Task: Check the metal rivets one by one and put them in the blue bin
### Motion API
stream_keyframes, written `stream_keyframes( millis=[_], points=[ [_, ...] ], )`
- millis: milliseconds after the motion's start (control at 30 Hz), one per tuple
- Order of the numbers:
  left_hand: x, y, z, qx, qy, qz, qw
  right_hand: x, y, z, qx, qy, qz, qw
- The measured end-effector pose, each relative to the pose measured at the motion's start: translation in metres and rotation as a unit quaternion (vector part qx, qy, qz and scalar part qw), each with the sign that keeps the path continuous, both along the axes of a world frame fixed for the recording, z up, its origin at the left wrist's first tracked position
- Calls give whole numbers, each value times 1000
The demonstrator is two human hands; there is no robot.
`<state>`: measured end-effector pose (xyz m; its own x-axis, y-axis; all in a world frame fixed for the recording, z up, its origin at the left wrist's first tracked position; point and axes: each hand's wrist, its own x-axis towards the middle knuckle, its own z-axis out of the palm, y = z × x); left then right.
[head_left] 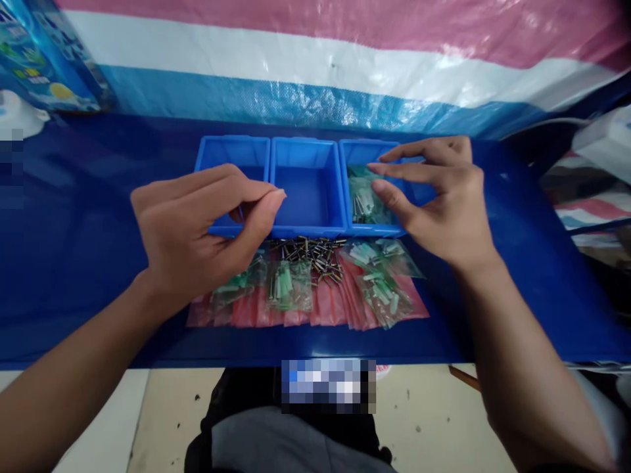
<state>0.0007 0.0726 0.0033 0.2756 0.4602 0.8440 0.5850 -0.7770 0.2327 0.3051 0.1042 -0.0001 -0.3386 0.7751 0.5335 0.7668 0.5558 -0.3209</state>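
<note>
My left hand hovers over the front of the left blue bin, thumb and forefinger pressed together. Whatever may be between those fingertips is hidden or too small to make out. Above the right blue bin is my right hand, fingers and thumb apart and holding nothing. Clear bags of screws and pale plugs lie in that bin, partly behind my fingers. In front of the bins is a pile of dark metal screws. Small bags of green and white plugs rest on red plastic bags.
The middle blue bin stands between the other two on a dark blue table. Striped plastic sheeting hangs behind. A blue printed package and a white object are at the left.
</note>
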Motion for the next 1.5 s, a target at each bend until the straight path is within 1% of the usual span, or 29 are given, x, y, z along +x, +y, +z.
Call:
stream_keyframes(
  millis=[100, 200, 267, 367, 500, 600, 700, 767, 833, 900, 967, 1033, 1100, 1133, 1200, 1300, 1367, 1433, 1500],
  points=[
    [-1, -1, 1, 2, 9, 5, 1000, 3, -3, 3, 13, -36, 23, 999],
    [-2, -2, 0, 4, 20, 12, 1000, 12, -1, -2, -6, -113, 17, 993],
    [-2, -2, 0, 9, 25, 12, 1000, 18, 1, -7, -15, -138, 8, 990],
    [-2, -3, -1, 10, 28, 13, 999, 20, 3, -10, -28, -125, 18, 992],
    [-1, -3, -1, -1, 43, 26, 999, 16, 1, -7, -67, -104, 59, 991],
    [-2, -1, -2, 11, 43, 13, 999, 15, 2, -6, -72, -106, 57, 990],
    [-2, 0, -3, 19, 40, -3, 999, 17, 4, -7, -62, -113, 49, 990],
    [-1, -1, -4, 14, 43, 1, 999, 16, 4, -7, -50, -105, 55, 992],
    [0, -3, -3, 3, 45, 6, 999, 10, 2, -4, -18, -77, 66, 995],
    [0, -5, -1, -2, 56, 8, 998, -2, -5, 1, 13, -45, 77, 996],
    [-2, -3, 0, 2, 75, 0, 997, -18, -16, 6, 29, -24, 113, 993],
    [-6, 2, 0, -1, 111, -8, 994, -35, -28, 7, 53, -9, 230, 972],
    [-12, 8, -3, -24, 162, -23, 986, -47, -38, 5, 47, -49, 307, 949],
    [-15, 11, -4, -44, 192, -30, 980, -52, -42, 2, 41, -77, 326, 941],
    [-21, 14, -7, -89, 235, -45, 967, -56, -47, -3, 30, -118, 337, 933],
    [-26, 14, -6, -122, 259, -60, 956, -55, -50, -5, 21, -126, 346, 930],
    [-29, 13, -3, -122, 268, -69, 953, -54, -50, -4, 16, -122, 343, 931],
    [-30, 13, 0, -106, 275, -86, 952, -55, -51, -3, 16, -117, 338, 934],
    [-32, 14, 2, -92, 274, -99, 952, -58, -52, -2, 32, -106, 339, 934]
  ],
)
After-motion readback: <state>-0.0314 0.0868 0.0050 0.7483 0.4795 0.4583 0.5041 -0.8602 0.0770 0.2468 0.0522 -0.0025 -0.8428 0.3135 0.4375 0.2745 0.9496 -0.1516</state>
